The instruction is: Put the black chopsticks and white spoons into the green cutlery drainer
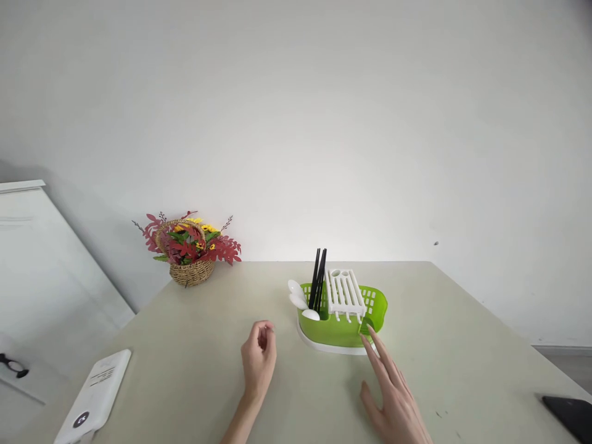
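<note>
A green plastic cutlery caddy (330,330) stands on a white base tray (319,345) on the table. Black chopsticks (317,280) rise upright from its left part, with white spoons (298,300) leaning beside them. A white slotted rack (345,293) with small hooks sits tilted across its middle. My right hand (391,388) is open, fingers stretched toward the caddy's front right corner; whether the fingertips touch it I cannot tell. My left hand (259,357) is curled closed above the table, left of the caddy, with nothing visible in it.
A wicker basket (192,273) of artificial red and yellow flowers stands at the back left of the table (185,345). On the left edge lies a white power-bank-like device (99,388); a black phone-like object (571,414) lies at the right. A white cabinet (50,265) stands left.
</note>
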The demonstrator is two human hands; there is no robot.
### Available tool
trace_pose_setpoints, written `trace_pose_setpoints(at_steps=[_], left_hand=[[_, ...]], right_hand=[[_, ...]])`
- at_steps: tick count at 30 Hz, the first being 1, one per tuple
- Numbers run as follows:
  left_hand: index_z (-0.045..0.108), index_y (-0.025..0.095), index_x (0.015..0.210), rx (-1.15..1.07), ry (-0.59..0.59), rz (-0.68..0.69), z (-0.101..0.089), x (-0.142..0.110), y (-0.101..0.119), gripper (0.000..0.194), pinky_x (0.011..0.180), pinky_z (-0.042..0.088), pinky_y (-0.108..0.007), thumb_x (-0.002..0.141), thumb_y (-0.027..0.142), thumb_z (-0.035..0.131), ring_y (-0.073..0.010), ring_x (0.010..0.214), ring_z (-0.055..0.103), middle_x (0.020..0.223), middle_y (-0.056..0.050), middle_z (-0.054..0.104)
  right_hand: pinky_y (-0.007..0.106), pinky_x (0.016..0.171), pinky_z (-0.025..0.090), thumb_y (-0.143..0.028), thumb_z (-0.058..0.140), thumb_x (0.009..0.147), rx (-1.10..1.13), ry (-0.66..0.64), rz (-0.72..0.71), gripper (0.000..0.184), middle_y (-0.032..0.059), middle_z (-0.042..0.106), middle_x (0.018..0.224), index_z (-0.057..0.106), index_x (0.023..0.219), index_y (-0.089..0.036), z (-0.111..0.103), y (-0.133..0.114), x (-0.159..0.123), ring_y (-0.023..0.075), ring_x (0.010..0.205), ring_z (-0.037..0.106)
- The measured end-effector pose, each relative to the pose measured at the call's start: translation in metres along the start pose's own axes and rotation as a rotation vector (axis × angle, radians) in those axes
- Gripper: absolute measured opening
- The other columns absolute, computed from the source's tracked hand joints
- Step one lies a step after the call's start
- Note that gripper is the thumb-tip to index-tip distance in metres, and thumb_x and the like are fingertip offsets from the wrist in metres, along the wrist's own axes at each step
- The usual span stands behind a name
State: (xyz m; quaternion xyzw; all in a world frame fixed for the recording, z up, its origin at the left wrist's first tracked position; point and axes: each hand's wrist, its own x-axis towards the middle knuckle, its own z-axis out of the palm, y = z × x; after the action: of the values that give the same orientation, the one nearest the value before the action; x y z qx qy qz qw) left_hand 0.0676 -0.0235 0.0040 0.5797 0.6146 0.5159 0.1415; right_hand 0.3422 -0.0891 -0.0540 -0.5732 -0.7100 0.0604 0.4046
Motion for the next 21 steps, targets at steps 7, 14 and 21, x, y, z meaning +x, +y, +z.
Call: trace_pose_setpoints(at_steps=[7,14,21], left_hand=[[0.06,0.024,0.104,-0.102,0.018,0.154,-0.001,0.035,0.099,0.017,0.057,0.045,-0.022,0.095,0.039,0.056,-0.0204,0.094,0.061,0.107,-0.007,0.067],[0.049,0.019,0.13,-0.256,-0.224,0.092,0.061,0.091,0.153,0.046,0.106,0.045,-0.038,0.091,0.036,0.068,-0.0256,0.127,0.058,0.136,-0.018,0.059],[0.066,0.019,0.089,-0.166,-0.507,-0.015,0.09,0.128,0.14,0.027,0.079,0.052,-0.032,0.095,0.045,0.061,-0.0218,0.083,0.072,0.088,-0.009,0.078]], right_hand=[[0.044,0.087,0.064,-0.038,0.048,0.095,0.172,0.047,0.309,0.057,0.0054,0.059,0.148,0.044,0.152,-0.037,-0.002,0.036,-0.031,0.0311,0.121,0.067],[0.043,0.095,0.06,-0.039,0.051,0.094,0.181,-0.022,0.227,0.035,0.0031,0.072,0.13,0.066,0.125,-0.034,-0.007,0.044,-0.027,0.028,0.117,0.069],[0.04,0.094,0.062,-0.035,0.051,0.096,0.204,-0.046,0.119,0.027,0.0054,0.075,0.124,0.075,0.106,-0.03,-0.016,0.04,-0.02,0.027,0.115,0.072]])
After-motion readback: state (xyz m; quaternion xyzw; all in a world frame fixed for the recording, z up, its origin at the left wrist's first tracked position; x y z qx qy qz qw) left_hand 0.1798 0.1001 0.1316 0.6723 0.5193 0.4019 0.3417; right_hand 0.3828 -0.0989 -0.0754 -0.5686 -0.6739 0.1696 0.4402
